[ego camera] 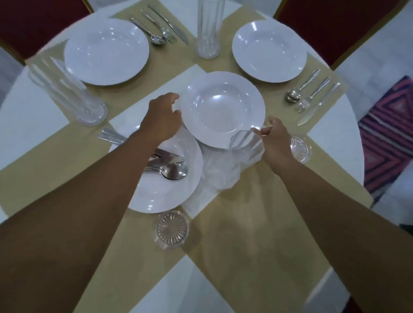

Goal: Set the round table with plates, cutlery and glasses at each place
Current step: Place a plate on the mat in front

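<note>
**White plate held over the table centre**

White round table (20, 132). Left hand (161, 118) grips the plate (223, 108) at nine o'clock; right hand (275, 140) pinches its five o'clock rim. Set places lie at eleven and one o'clock.

Two bare forearms enter from the lower corners of the frame, sleeveless as far as visible; the left hand (161, 118) and right hand (275, 140) wear no rings, watch or gloves.

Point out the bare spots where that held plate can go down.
Free: the tan runner toward you, right of the near glass, and the white table right of the small glass. Crowded: the centre, around the cutlery-loaded plate and crumpled plastic.
</note>
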Demonstrator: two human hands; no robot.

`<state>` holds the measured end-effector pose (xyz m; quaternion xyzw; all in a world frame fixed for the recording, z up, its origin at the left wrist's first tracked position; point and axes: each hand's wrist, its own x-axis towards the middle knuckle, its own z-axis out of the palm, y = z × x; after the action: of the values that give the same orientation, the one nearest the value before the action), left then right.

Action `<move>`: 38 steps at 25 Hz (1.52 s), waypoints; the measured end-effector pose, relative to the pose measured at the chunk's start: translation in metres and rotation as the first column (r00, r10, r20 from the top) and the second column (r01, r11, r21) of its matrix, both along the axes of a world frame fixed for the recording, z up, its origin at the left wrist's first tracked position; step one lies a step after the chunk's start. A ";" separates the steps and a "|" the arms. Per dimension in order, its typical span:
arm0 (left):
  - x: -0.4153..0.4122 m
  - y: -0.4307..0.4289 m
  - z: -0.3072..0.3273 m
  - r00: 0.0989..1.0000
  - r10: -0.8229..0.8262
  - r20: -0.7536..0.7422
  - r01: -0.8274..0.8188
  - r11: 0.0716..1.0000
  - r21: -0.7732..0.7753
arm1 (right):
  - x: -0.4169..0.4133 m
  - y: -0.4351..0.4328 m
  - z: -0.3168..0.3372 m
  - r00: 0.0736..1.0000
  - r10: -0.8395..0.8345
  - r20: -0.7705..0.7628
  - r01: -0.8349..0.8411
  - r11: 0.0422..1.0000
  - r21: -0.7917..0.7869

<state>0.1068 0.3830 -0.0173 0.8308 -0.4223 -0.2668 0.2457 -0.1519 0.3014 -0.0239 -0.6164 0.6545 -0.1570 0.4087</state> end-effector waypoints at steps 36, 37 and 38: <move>-0.290 0.058 0.053 0.951 0.113 -0.288 -0.087 0.991 0.101 | -0.287 0.097 0.031 0.960 -0.270 0.076 0.277 0.955 -0.103; -0.298 0.080 0.044 0.931 0.157 -0.329 -0.131 0.986 0.100 | -0.294 0.107 0.027 0.969 -0.242 0.052 0.246 0.964 -0.096; -0.302 0.099 0.035 0.914 0.189 -0.358 -0.163 0.981 0.103 | -0.298 0.116 0.022 0.976 -0.216 0.038 0.219 0.972 -0.089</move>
<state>-0.1955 0.4824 0.0174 0.8093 -0.2828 -0.4083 0.3136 -0.4496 0.4175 -0.0017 -0.5571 0.7042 -0.2398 0.3690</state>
